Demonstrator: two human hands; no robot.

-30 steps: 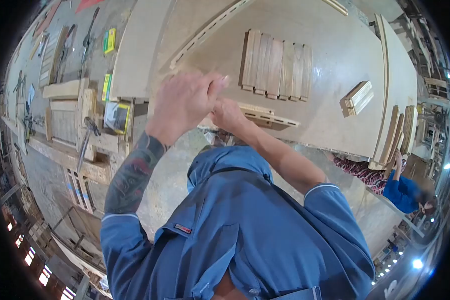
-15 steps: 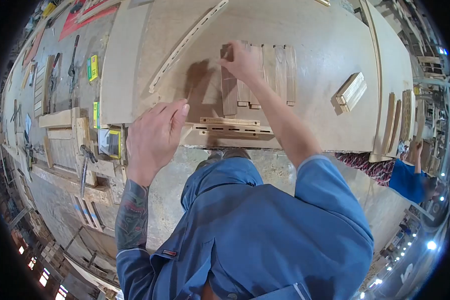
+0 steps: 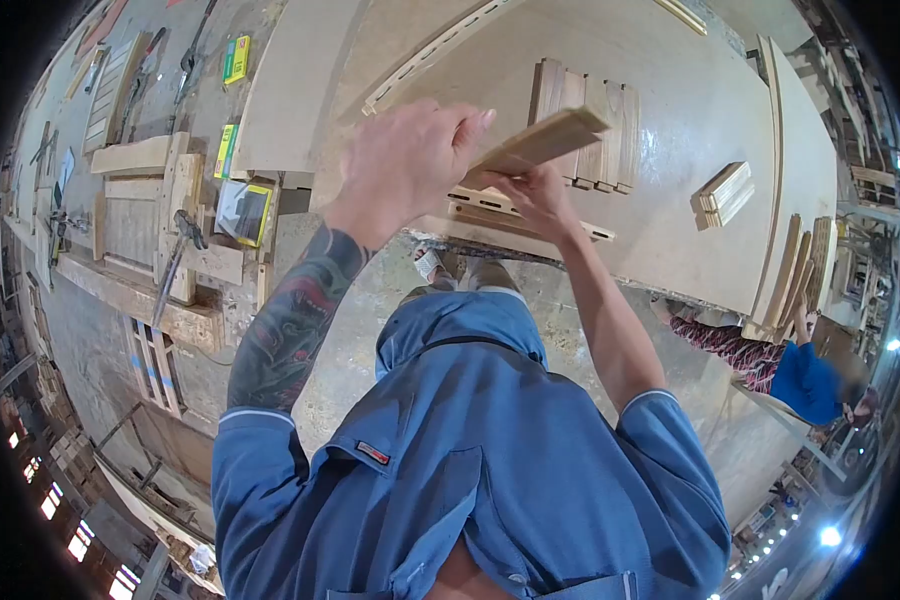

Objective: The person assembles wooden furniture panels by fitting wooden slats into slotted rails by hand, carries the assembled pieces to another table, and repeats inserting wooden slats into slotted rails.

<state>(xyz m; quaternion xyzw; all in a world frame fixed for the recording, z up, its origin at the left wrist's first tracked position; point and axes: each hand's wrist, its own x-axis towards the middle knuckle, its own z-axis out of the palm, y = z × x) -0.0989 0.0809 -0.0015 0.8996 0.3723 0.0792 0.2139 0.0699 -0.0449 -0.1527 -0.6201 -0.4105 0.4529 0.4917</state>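
Note:
A short flat wooden slat (image 3: 545,142) is raised above the near edge of the workbench (image 3: 670,250), tilted up to the right. My right hand (image 3: 538,197) grips its lower side with closed fingers. At the slat's left end is my left hand (image 3: 410,150), fingers curled; what they hold, if anything, is hidden. Beyond the slat, a row of similar slats (image 3: 620,130) lies side by side on the bench. Slotted wooden rails (image 3: 490,203) lie below my hands at the near edge, partly covered by them.
A long slotted strip (image 3: 435,55) lies at the upper left of the bench. A small stack of wood pieces (image 3: 725,195) sits to the right. Clamps (image 3: 185,235) and wooden frames are at the left. Another person (image 3: 808,382) is at the far right.
My right hand has come back from the row of slats toward me, now with a slat in it. My left hand has moved up and right beside the slat, and its fingers have curled.

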